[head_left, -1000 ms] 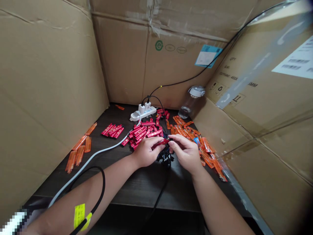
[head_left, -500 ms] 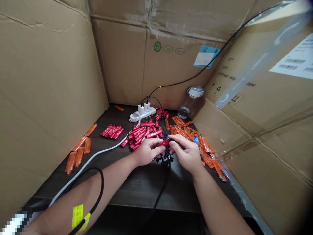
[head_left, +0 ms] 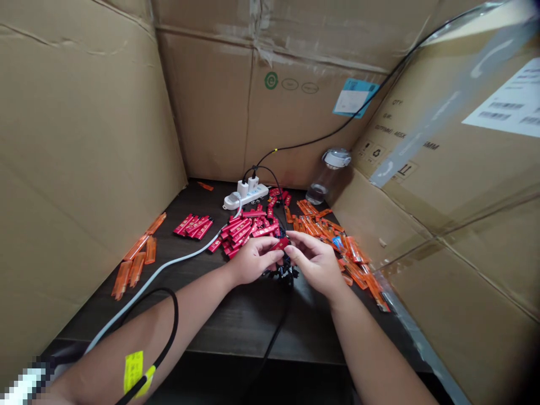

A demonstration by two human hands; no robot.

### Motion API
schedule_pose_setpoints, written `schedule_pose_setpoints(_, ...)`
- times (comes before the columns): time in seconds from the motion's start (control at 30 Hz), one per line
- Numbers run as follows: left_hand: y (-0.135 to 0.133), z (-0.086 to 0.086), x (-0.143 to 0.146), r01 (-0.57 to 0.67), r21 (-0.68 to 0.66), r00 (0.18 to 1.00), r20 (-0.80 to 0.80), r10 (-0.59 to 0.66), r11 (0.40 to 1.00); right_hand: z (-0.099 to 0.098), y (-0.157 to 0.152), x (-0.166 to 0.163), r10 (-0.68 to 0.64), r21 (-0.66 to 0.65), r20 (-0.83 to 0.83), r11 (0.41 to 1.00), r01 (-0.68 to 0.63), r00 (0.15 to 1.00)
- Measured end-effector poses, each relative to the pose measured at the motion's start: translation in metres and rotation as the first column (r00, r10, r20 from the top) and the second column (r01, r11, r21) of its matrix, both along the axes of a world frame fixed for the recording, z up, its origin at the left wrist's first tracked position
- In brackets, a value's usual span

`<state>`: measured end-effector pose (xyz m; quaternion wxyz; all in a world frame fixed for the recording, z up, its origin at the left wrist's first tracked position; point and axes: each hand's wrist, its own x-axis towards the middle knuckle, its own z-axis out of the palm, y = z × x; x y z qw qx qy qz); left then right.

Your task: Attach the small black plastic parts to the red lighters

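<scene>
Between my two hands, above the dark table, is a small flat red lighter case. My left hand is closed, pinching one end between thumb and fingers. At the other end, the thumb and fingertips of my right hand close round the tip; what lies right under them is hidden. Below the hands lies a heap of small black parts, partly covered by my fingers. A pile of similar red cases lies just beyond my left hand. Clear orange lighter bodies are spread past my right hand.
A white power strip with plugs sits at the back, near a clear bottle. More red cases and orange bodies lie left. A white cable crosses the table. Cardboard walls enclose three sides.
My right hand has shifted slightly left, and its fingertips now cover the dark end of the red lighter case. My left hand has stayed nearly still.
</scene>
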<state>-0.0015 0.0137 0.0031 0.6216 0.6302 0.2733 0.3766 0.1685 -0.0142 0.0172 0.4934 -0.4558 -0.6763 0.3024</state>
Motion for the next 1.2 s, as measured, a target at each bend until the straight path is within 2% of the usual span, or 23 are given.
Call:
schedule_pose_setpoints(0.13,0.002,-0.001,-0.001,-0.024,-0.204,0.99,0.134,0.052,0.979,0.004,0.002,0.001,-0.063,-0.089,-0.081,0.994,0.056,0.995)
schedule_pose_setpoints(0.27,0.004,0.002,-0.006,-0.034,-0.363,0.956,0.26,0.136,0.931,0.003,0.009,0.007,-0.164,-0.141,0.033,0.976,0.167,0.986)
schedule_pose_setpoints(0.47,0.005,0.007,-0.012,-0.028,-0.342,0.963,0.241,0.116,0.939,-0.005,0.012,0.01,-0.054,-0.117,0.389,0.987,0.107,0.92)
schedule_pose_setpoints(0.63,0.001,0.011,-0.014,0.066,-0.333,0.973,0.231,0.013,0.941,-0.008,0.01,0.007,-0.013,-0.096,0.468,0.993,0.066,0.883)
schedule_pose_setpoints(0.7,0.0,0.01,-0.013,0.116,-0.313,0.97,0.238,-0.04,0.943,-0.007,0.009,0.006,-0.021,-0.076,0.424,0.995,0.059,0.905)
schedule_pose_setpoints(0.77,0.0,0.008,-0.012,0.104,-0.277,0.978,0.201,-0.048,0.955,-0.005,0.007,0.005,-0.041,-0.064,0.308,0.996,0.064,0.951)
schedule_pose_setpoints(0.87,0.001,0.002,-0.007,-0.038,-0.17,0.999,0.026,0.043,0.985,0.0,0.003,0.001,-0.027,-0.097,0.089,0.995,0.036,0.996)
schedule_pose_setpoints(0.93,0.002,-0.002,-0.004,-0.093,-0.069,0.993,-0.082,0.087,0.993,0.001,0.0,-0.002,0.007,-0.151,0.006,0.989,-0.006,1.0)
schedule_pose_setpoints(1.07,0.001,-0.005,-0.002,-0.034,0.105,0.977,-0.204,0.055,0.994,0.0,-0.001,-0.008,-0.007,-0.205,-0.011,0.979,0.004,1.0)
schedule_pose_setpoints(1.2,0.002,-0.004,-0.002,-0.023,0.167,0.963,-0.262,0.067,0.986,-0.002,0.0,-0.01,-0.066,-0.227,-0.002,0.972,0.064,0.998)
